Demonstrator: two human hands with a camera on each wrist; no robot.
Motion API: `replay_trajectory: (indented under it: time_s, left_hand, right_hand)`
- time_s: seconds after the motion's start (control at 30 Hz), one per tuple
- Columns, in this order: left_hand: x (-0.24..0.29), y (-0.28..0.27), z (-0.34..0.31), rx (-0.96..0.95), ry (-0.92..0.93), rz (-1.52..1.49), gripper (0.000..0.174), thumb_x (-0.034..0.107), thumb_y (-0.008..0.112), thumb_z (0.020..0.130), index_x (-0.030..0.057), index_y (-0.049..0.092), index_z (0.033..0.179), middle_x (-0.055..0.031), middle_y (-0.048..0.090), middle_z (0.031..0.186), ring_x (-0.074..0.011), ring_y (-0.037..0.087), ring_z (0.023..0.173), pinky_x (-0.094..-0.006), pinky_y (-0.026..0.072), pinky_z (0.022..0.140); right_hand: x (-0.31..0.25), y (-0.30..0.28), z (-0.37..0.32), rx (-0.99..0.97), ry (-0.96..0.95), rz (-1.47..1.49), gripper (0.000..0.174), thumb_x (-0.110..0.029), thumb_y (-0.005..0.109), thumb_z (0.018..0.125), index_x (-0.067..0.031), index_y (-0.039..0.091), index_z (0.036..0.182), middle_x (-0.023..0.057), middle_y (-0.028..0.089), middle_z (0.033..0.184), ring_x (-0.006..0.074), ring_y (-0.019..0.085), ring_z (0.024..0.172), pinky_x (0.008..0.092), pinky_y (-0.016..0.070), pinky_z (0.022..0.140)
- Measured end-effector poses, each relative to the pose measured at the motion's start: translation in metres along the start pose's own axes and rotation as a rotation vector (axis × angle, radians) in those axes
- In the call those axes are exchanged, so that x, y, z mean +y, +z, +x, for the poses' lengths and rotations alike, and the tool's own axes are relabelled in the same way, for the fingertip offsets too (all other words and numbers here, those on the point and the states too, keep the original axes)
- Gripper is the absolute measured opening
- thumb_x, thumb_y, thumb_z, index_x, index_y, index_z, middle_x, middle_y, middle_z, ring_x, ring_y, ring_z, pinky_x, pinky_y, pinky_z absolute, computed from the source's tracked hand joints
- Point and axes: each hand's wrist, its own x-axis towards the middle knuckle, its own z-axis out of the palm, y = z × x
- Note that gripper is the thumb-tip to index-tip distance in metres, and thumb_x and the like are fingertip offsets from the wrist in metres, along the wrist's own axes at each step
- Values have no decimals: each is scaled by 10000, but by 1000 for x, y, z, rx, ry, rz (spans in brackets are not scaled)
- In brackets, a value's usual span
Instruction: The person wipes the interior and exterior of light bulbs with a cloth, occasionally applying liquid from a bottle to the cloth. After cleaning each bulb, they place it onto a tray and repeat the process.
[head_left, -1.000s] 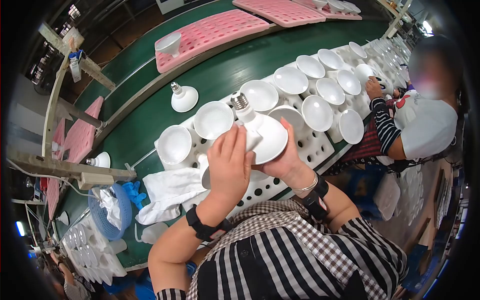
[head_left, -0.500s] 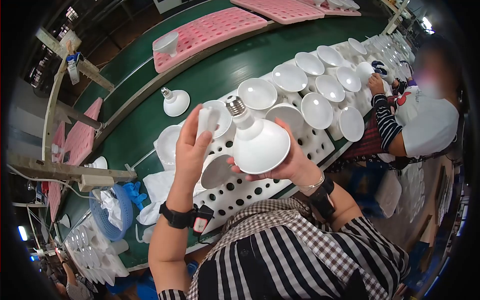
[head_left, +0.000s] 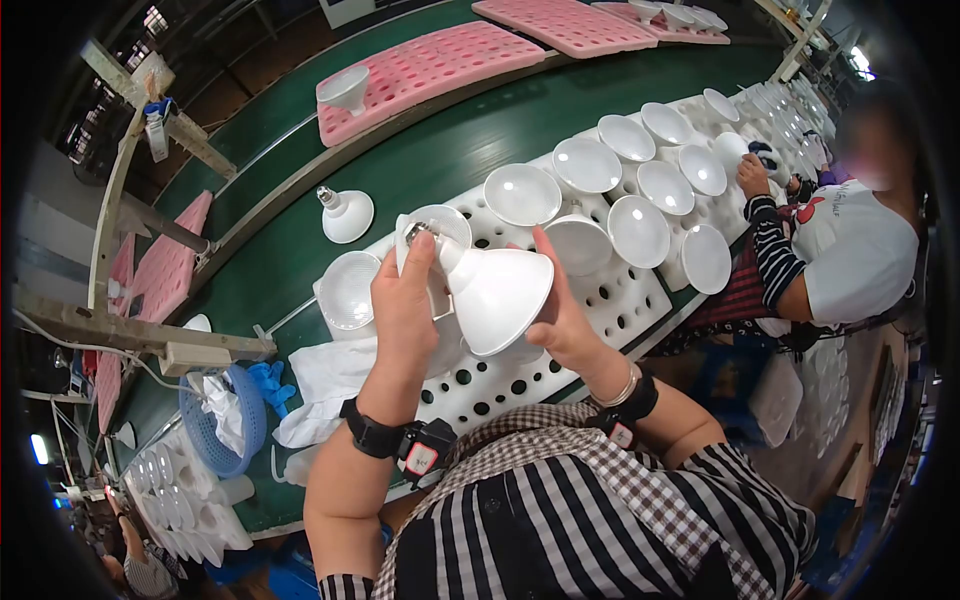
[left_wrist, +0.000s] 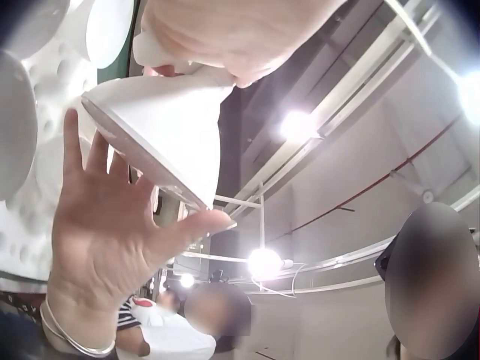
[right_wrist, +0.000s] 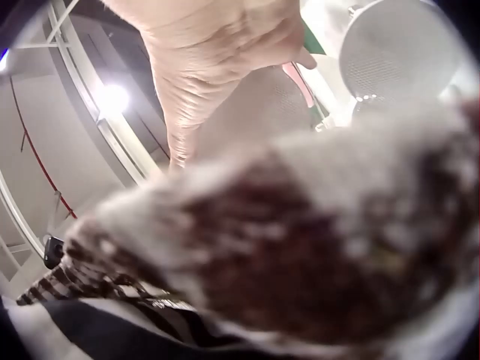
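In the head view, a white reflector bulb (head_left: 500,295) with a metal screw base is held tilted in front of the chest, its wide face turned toward the right. My left hand (head_left: 405,300) grips it around the base end, with a soft-looking white piece (head_left: 403,240) between fingers and base. At the wide face is my right hand (head_left: 568,320), fingers extended and thumb at the rim. The left wrist view shows that right palm (left_wrist: 101,232) spread behind the bulb's face (left_wrist: 169,135). Blurred checked fabric (right_wrist: 262,240) covers much of the right wrist view.
White foam trays (head_left: 560,375) with holes hold several bulbs (head_left: 640,230), faces up. Another bulb (head_left: 347,215) stands base-up on the green belt (head_left: 440,150). White cloth (head_left: 325,395) and a blue basket (head_left: 250,455) lie left. A person (head_left: 850,260) works at right.
My left hand first was at the bulb's side, moved away left with the white piece, then closed around the screw base. The bulb has tipped over leftward, base now toward the left hand.
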Motion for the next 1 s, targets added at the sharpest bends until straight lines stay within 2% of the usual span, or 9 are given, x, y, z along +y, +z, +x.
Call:
replay_trajectory:
  time_s: [0.17, 0.27, 0.37, 0.43, 0.57, 0.63, 0.7, 0.77, 1.0]
  left_hand:
    - [-5, 6, -5, 30, -37, -94, 326, 312, 592, 957, 36, 597, 1130, -46, 637, 1013, -97, 592, 846, -244, 481, 728]
    - [2, -1, -8, -83, -154, -53, 335, 302, 544, 984, 35, 583, 1182, -46, 632, 1011, -99, 590, 900, -258, 483, 785]
    - [2, -12, -2, -25, 95, 88, 318, 256, 511, 992, 29, 597, 1198, -77, 642, 1083, -167, 592, 989, -295, 472, 845]
    - [8, -12, -1, 39, 917, 874, 304, 215, 569, 938, 62, 629, 1194, -103, 631, 1187, -252, 570, 1067, -324, 449, 885]
    - [17, -4, -16, -234, 1224, 1386, 344, 114, 671, 817, 137, 678, 1160, -47, 616, 1255, -306, 505, 1169, -412, 398, 945]
    - [14, -21, 7, -113, 1158, 1389, 327, 129, 647, 851, 121, 670, 1178, -59, 618, 1254, -286, 531, 1152, -387, 411, 955]
    - [15, -34, 21, 3, 1096, 1378, 315, 144, 622, 886, 105, 661, 1196, -70, 619, 1253, -266, 556, 1135, -363, 424, 965]
    - [15, -43, 24, -240, 180, 210, 387, 131, 608, 915, 44, 575, 1290, -80, 612, 1241, -193, 585, 1075, -314, 467, 916]
    - [15, -34, 2, -331, 32, 359, 361, 217, 696, 861, -4, 588, 1126, -53, 637, 940, -123, 605, 808, -275, 509, 705]
  right_hand:
    - [6, -2, 4, 77, -118, -52, 1076, -478, 706, 828, -143, -33, 1534, 142, 299, 1496, 244, 336, 1370, 427, 271, 1133]
    - [-17, -4, 12, 108, 224, 464, 915, -541, 637, 837, -138, 164, 1509, 100, 372, 1462, 269, 428, 1310, 500, 361, 1080]
    - [-29, -4, 15, 137, 348, 647, 782, -608, 562, 840, -141, 352, 1430, 74, 454, 1407, 288, 493, 1251, 570, 419, 1012]
    - [-30, -3, 13, 193, 413, 737, 724, -611, 546, 847, -138, 441, 1385, 95, 499, 1368, 292, 510, 1230, 614, 405, 1002]
    - [-32, 0, 8, 144, 472, 853, 733, -621, 542, 841, -135, 449, 1381, 100, 496, 1377, 303, 510, 1227, 644, 398, 988]
    - [-32, -4, 7, 122, 599, 863, 799, -694, 479, 820, -141, 438, 1395, 116, 475, 1388, 439, 518, 1175, 658, 405, 947]
    - [-30, -14, 5, 67, 616, 927, 736, -646, 504, 851, -153, 450, 1395, 139, 484, 1386, 408, 523, 1185, 702, 389, 943]
    - [-33, -13, 4, -19, 702, 975, 748, -660, 488, 856, -157, 438, 1407, 184, 479, 1376, 493, 516, 1157, 712, 389, 931]
    - [-29, -12, 10, -227, 756, 964, 918, -767, 394, 839, -102, 332, 1469, 318, 377, 1414, 504, 475, 1220, 665, 409, 937]
